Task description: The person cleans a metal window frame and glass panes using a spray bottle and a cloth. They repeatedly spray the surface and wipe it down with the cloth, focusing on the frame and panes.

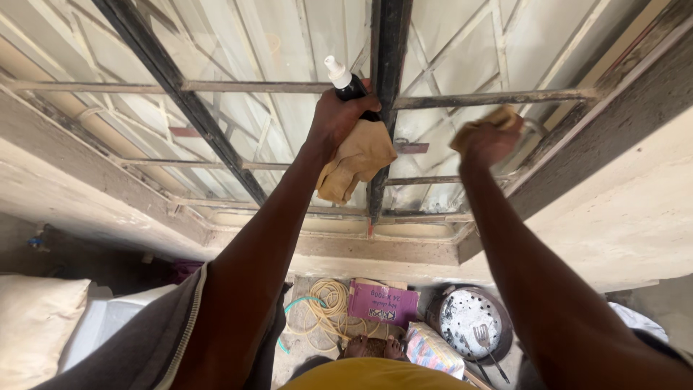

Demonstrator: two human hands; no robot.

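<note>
My left hand [338, 115] is raised against the dark central bar [388, 43] of a metal window frame. It grips a dark spray bottle [345, 78] with a white nozzle, and a tan cloth [357, 160] hangs from the same hand. My right hand [485, 141] is closed on a second tan cloth [498, 119], pressed against the glass pane [462, 65] near the right edge of the frame. Both arms stretch upward from below.
Rusty horizontal bars [498, 96] cross the panes. A concrete sill [375, 249] and wall [635, 209] surround the window. On the floor below lie a coiled hose [325, 303], a purple box [384, 302], a round pan [469, 321] with a fork, and a white pillow [32, 318].
</note>
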